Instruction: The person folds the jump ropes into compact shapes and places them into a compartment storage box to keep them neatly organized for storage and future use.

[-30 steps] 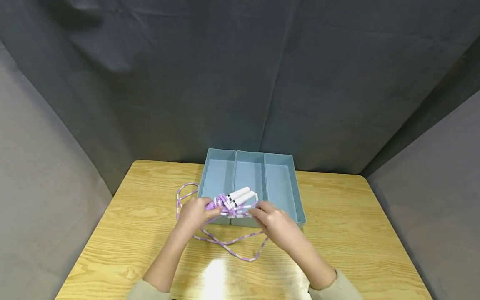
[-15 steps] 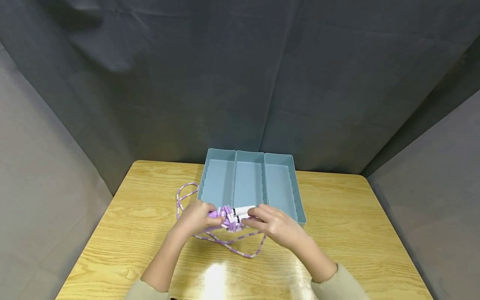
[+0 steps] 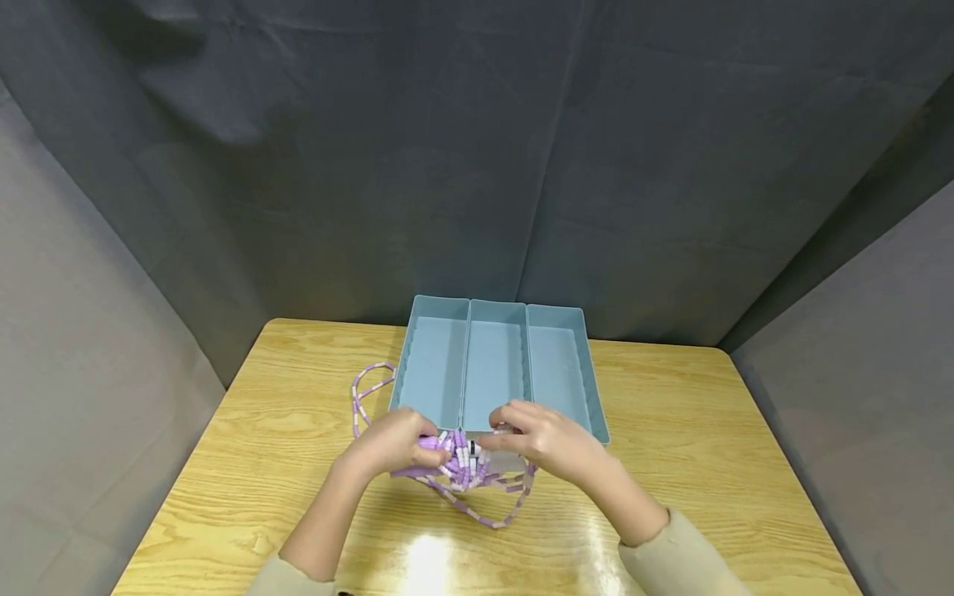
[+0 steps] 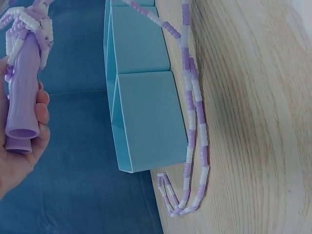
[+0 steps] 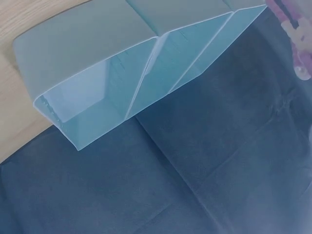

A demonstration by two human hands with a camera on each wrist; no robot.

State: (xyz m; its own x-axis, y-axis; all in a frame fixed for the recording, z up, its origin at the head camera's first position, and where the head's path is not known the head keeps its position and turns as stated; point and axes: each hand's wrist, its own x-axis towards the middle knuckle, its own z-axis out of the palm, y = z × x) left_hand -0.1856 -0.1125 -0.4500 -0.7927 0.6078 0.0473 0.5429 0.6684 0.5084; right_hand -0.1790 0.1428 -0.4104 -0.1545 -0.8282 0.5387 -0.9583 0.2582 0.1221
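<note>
A beaded jump rope [image 3: 462, 463] in purple and white is held in front of the tray. My left hand [image 3: 391, 445] grips its two purple handles [image 4: 24, 92], which lie side by side with their flared ends toward the palm in the left wrist view. Beaded cord is bunched round the handles' front part. Fingers of my right hand [image 3: 551, 440] are bent at the white front parts of the handles, which look blurred and partly covered. The right wrist view shows a bit of beaded cord [image 5: 303, 36] but not the hand.
Just beyond the hands stands a blue-grey tray [image 3: 495, 310] with three long compartments. Loose rope loops lie on the wooden table [image 3: 671, 463], left of the tray and in front of it. Dark cloth [image 3: 373, 165] hangs behind the table.
Both hands have drawn the handles and bunched cord nearer, from over the tray to its front edge. The right hand has moved from the cord loop to the handles' white parts.
</note>
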